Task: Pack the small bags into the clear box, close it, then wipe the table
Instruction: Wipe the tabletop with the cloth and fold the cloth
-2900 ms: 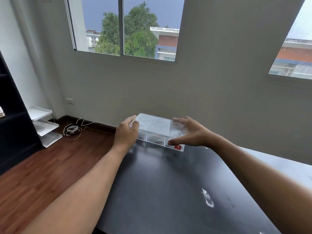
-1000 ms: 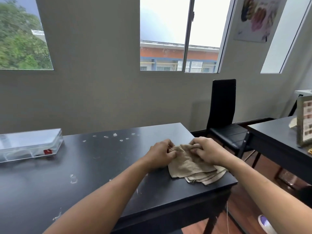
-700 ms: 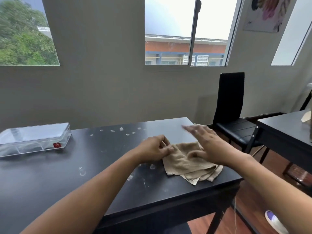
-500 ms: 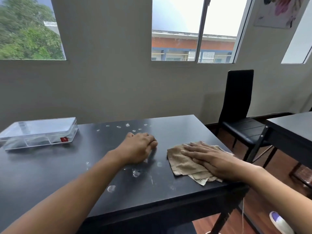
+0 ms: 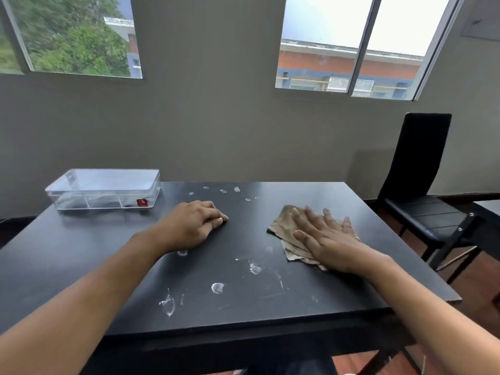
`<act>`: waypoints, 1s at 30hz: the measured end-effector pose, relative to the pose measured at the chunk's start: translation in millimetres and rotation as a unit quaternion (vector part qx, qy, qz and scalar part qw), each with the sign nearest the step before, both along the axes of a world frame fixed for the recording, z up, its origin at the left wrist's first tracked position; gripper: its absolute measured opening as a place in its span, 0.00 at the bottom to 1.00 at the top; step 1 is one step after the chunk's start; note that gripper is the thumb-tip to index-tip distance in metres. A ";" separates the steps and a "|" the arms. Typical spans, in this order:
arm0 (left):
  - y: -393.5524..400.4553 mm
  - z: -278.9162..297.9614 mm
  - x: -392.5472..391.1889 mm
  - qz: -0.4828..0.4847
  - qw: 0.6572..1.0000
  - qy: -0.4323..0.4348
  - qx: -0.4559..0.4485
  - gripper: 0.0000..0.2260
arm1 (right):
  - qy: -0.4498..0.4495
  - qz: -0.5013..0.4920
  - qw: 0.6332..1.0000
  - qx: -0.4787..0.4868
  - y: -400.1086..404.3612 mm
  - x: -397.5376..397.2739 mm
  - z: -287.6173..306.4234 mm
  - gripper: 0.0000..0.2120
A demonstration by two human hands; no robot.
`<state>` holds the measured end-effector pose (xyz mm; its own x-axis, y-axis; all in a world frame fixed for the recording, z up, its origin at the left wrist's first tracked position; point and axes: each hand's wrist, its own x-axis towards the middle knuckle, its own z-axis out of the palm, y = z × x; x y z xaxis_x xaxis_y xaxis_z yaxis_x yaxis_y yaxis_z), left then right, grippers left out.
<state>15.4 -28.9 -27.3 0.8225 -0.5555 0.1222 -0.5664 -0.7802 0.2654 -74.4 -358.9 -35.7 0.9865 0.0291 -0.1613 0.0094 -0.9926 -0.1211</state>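
Plain room: black table (image 5: pixel 81 253), chair (image 5: pixel 422 185)

Beige cloth (image 5: pixel 288 226); black table (image 5: pixel 81 255) with whitish smears (image 5: pixel 217 287); clear box (image 5: pixel 104 189), red label (image 5: pixel 142 203); black chair (image 5: pixel 422 169)

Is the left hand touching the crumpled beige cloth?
No, the left hand rests on the bare black table, apart from the crumpled beige cloth under the flat right hand.

We see a black counter (image 5: pixel 67 266) with white smudges (image 5: pixel 217 287) on it. Our right hand (image 5: pixel 328 239) lies flat on a folded tan cloth (image 5: pixel 281 223), its fingers (image 5: pixel 313 220) straight and spread. Our left hand (image 5: pixel 194 223) rests on the counter with its fingers curled under, holding nothing. The clear box (image 5: pixel 104 189) sits with its lid on at the far left corner. A black chair (image 5: pixel 422 163) stands at the right.
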 end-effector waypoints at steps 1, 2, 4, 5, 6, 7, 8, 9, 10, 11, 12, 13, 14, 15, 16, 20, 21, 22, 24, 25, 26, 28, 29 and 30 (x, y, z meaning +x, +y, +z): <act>2.1 -0.7 -0.2 -0.001 1.000 0.004 -0.008 0.21 | 0.003 0.019 1.000 0.012 13.4 -4.1 1.5 0.28; 4.8 -2.1 -0.1 0.000 1.000 0.008 -0.016 0.21 | 0.003 0.046 0.999 0.020 27.1 -14.0 3.9 0.27; 12.5 -6.5 0.3 0.000 0.999 0.009 -0.036 0.21 | -0.010 0.102 0.994 0.025 47.3 -42.5 6.6 0.25; 18.0 -9.3 1.0 0.001 0.999 0.010 -0.052 0.20 | -0.014 0.123 0.992 0.024 51.8 -55.9 6.3 0.24; 24.6 -12.4 1.8 0.005 0.997 0.014 -0.072 0.19 | -0.018 0.137 0.990 0.022 51.8 -64.4 5.9 0.23; 32.3 -15.4 2.3 0.012 0.996 0.016 -0.092 0.18 | -0.018 0.140 0.990 0.022 48.1 -66.2 6.7 0.23; 40.2 -18.0 3.0 0.021 0.994 0.017 -0.109 0.17 | -0.017 0.133 0.991 0.019 41.5 -61.4 7.5 0.23; 48.9 -20.4 3.1 0.031 0.992 0.014 -0.121 0.16 | -0.015 0.114 0.993 0.016 35.4 -50.3 6.9 0.24; 56.9 -22.8 3.6 0.040 0.991 0.011 -0.130 0.16 | -0.012 0.085 0.996 0.013 29.9 -34.1 5.7 0.24; 63.7 -25.1 4.1 0.048 0.990 0.008 -0.134 0.17 | -0.013 0.046 0.999 0.011 27.0 -15.8 4.8 0.24; 69.1 -27.0 4.5 0.056 0.989 0.006 -0.138 0.17 | -0.017 0.007 1.000 0.008 28.0 2.8 3.7 0.25; 72.2 -28.5 4.5 0.065 0.988 0.005 -0.141 0.17 | -0.023 -0.024 0.999 0.009 33.3 20.1 2.3 0.26; 74.2 -29.2 3.2 0.073 0.987 0.003 -0.143 0.17 | -0.025 -0.041 0.999 0.017 44.5 33.4 0.5 0.28; 74.6 -29.5 1.2 0.079 0.987 -0.001 -0.142 0.17 | -0.024 -0.040 0.999 0.029 60.1 41.7 -2.1 0.29; 74.2 -29.3 -0.8 0.082 0.987 -0.005 -0.139 0.17 | -0.023 -0.020 0.999 0.038 79.5 43.6 -3.7 0.29; 76.9 -31.0 -7.3 0.079 0.988 -0.013 -0.132 0.17 | -0.053 0.111 0.992 0.042 136.3 -9.2 -10.3 0.29; 79.9 -32.1 -9.4 0.079 0.987 -0.015 -0.138 0.16 | -0.063 0.129 0.989 0.042 138.2 -27.9 -11.1 0.28; 83.2 -32.9 -11.9 0.078 0.986 -0.017 -0.145 0.16 | -0.066 0.140 0.987 0.042 135.3 -44.8 -10.9 0.27; 89.1 -34.6 -17.5 0.076 0.986 -0.024 -0.149 0.15 | -0.058 0.136 0.988 0.035 120.5 -67.5 -9.0 0.26; 92.3 -35.6 -20.4 0.079 0.985 -0.027 -0.148 0.15 | -0.052 0.126 0.990 0.029 111.4 -70.8 -7.8 0.26; 95.2 -36.3 -22.9 0.083 0.985 -0.032 -0.147 0.15 | -0.045 0.109 0.993 0.023 103.0 -69.9 -6.6 0.26; 98.4 -38.2 -27.9 0.094 0.984 -0.040 -0.145 0.14 | -0.037 0.060 0.997 0.016 91.4 -55.4 -6.2 0.29; 99.0 -38.9 -30.7 0.100 0.983 -0.046 -0.145 0.14 | -0.038 0.030 0.999 0.018 89.5 -43.3 -6.3 0.30; 98.7 -38.9 -33.4 0.108 0.982 -0.051 -0.143 0.14 | -0.041 -0.001 0.999 0.022 90.3 -28.6 -7.0 0.31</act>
